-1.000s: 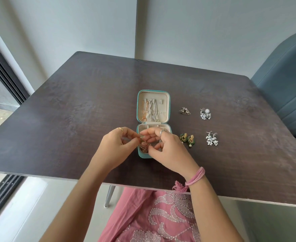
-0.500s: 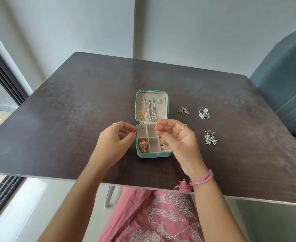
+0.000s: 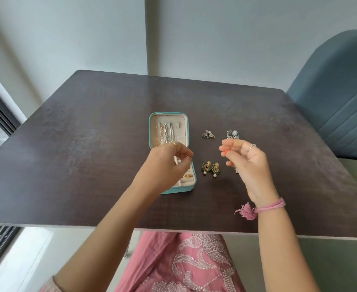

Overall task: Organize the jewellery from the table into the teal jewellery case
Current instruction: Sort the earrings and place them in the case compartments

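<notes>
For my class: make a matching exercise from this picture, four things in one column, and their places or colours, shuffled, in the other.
1. green-and-gold earrings
2. chains
3. triangular earrings
4. wrist thread

A. hanging in the case lid
B. pink, on the right arm
C. on the table just right of the case tray
D. on the table right of the case lid

Pairs: 1-C, 2-A, 3-D, 4-B
</notes>
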{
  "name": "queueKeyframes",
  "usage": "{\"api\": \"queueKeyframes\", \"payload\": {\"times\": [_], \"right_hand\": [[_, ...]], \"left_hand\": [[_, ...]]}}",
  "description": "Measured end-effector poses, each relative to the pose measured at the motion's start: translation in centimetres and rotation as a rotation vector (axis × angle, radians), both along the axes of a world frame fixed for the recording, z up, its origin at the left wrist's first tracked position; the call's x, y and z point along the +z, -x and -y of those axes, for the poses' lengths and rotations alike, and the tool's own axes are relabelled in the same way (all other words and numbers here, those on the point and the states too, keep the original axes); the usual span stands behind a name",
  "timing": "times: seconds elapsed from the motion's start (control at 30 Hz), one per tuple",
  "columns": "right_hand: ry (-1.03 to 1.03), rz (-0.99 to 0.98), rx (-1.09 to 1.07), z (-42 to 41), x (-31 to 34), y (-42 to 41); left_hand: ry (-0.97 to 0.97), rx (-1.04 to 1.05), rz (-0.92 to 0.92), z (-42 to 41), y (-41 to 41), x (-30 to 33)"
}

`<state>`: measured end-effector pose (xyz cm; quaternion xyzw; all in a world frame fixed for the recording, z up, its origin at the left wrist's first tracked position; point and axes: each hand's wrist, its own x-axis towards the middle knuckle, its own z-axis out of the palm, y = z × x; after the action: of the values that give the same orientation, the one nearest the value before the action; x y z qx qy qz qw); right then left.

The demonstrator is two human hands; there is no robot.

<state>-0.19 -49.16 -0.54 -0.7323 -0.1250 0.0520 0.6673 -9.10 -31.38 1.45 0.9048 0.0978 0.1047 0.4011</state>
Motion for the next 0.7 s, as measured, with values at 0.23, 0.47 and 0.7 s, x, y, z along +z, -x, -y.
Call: {"api": "queueKeyframes", "payload": {"times": [0.23,0.47,0.7], "right_hand": [[0.366,0.013,-0.008,1.6,-0.7,-1.7],[0.662,0.076,0.057,0.7,-0.9,-1.1],[0.898,0.16,0.054,-0.7,-0.5,-1.0]], "left_hand": [[-0.211,-0.063,-0.093,2.7,-4.0,0.4],[-0.531,-0.136,-0.305,3.8,-7.5,0.3],[-0.615,-0.17,-0.409,4.8,-9.0,-0.3]]}}
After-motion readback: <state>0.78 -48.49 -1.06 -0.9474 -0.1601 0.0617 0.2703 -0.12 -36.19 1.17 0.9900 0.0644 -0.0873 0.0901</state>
